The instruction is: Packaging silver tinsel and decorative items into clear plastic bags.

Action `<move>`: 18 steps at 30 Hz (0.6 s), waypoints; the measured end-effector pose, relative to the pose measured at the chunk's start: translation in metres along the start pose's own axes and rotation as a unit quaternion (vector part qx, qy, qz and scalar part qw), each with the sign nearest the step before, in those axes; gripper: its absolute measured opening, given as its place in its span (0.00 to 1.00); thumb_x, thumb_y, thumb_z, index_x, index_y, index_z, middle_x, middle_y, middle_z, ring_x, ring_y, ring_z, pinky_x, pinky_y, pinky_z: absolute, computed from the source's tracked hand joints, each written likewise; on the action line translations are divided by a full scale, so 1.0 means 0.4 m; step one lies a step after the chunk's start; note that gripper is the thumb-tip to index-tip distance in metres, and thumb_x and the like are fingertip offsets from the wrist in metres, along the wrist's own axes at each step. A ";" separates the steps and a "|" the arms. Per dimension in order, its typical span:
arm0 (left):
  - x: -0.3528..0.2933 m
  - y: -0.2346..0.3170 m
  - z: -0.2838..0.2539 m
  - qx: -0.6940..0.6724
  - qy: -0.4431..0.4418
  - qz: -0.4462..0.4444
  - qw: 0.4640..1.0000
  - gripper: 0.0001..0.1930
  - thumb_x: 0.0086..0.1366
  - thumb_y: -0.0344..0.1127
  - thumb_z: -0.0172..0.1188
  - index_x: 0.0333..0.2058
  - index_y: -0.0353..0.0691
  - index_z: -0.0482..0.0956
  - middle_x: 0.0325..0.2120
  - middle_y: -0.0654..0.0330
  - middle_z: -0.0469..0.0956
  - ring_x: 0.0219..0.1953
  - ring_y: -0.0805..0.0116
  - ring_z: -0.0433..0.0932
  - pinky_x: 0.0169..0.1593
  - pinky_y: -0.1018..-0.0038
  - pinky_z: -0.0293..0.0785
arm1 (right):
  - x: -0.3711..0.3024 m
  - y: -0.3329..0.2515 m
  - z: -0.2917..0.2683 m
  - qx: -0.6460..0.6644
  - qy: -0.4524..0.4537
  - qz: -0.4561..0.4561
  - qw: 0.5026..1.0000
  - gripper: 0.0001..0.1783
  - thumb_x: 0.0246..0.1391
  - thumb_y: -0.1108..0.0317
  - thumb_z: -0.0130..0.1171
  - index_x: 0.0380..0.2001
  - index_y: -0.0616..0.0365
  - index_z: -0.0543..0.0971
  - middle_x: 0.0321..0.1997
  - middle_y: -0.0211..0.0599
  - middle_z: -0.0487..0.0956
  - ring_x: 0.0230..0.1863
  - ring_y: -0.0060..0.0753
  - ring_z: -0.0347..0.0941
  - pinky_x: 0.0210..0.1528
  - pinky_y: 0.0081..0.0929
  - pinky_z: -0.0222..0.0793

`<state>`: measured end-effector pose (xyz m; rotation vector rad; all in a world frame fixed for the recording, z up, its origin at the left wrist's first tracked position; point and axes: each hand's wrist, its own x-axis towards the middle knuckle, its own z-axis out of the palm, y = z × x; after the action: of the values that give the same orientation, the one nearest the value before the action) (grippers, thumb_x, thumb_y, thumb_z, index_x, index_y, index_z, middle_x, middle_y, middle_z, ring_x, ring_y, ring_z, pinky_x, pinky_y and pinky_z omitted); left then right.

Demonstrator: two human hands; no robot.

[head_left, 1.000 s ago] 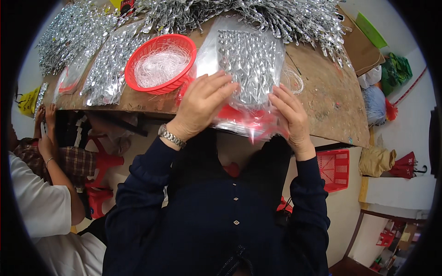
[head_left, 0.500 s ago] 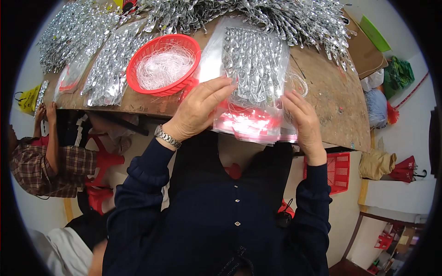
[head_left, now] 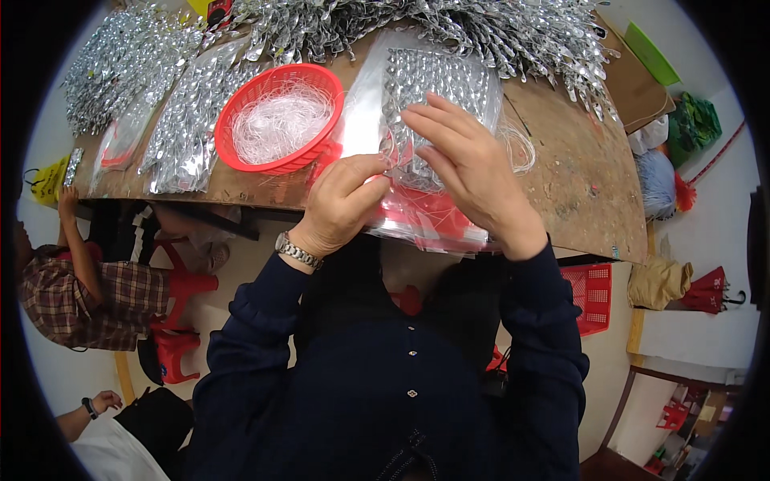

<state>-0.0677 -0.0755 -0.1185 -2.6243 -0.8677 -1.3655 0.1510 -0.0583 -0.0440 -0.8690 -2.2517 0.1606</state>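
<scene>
A flat clear plastic bag with a red and pink lower end lies at the table's near edge. Through it show rows of twisted silver foil strands. At the bag's left side, my left hand pinches thumb and fingertips together. What sits between them is too small to make out; thin clear thread shows close by. My right hand is open above the bag, fingers stretched to the upper left, covering part of the foil. Loose clear thread curls out beyond the bag's right side.
A red plastic basket of white thread stands left of the bag. Silver foil strands heap along the table's back. More filled bags lie left. A person in a plaid shirt sits left; another person's hand shows lower left.
My right hand has moved left and up, from the bag's right edge to over its middle. My left hand has lowered slightly and closed into a pinch.
</scene>
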 end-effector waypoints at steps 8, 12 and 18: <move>-0.017 -0.009 -0.001 -0.027 0.019 -0.011 0.999 0.10 0.49 0.24 0.62 0.33 0.36 0.77 0.39 0.56 0.78 0.43 0.56 0.79 0.44 0.65 0.77 | -0.014 0.061 0.040 -0.128 -0.153 0.035 0.979 0.27 0.62 0.56 0.49 0.64 0.45 0.67 0.70 0.39 0.62 0.73 0.48 0.51 0.70 0.58 0.45; -0.017 -0.004 0.007 -0.031 0.026 -0.001 0.999 0.11 0.48 0.22 0.62 0.33 0.36 0.76 0.40 0.56 0.77 0.44 0.56 0.78 0.44 0.65 0.77 | -0.038 0.057 0.062 -0.185 -0.148 0.023 0.971 0.28 0.61 0.54 0.49 0.65 0.43 0.66 0.71 0.38 0.60 0.74 0.47 0.49 0.69 0.61 0.45; -0.001 -0.003 0.002 -0.038 0.005 -0.011 0.999 0.12 0.48 0.19 0.61 0.34 0.35 0.75 0.43 0.54 0.77 0.44 0.55 0.78 0.45 0.66 0.76 | -0.010 0.068 0.054 -0.146 -0.169 0.041 0.974 0.28 0.61 0.53 0.49 0.64 0.45 0.66 0.70 0.39 0.61 0.73 0.46 0.50 0.68 0.63 0.46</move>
<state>-0.0681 -0.0745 -0.1196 -2.6696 -0.8614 -1.4430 0.1537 -0.0371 -0.0718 -1.1643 -2.6012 0.0129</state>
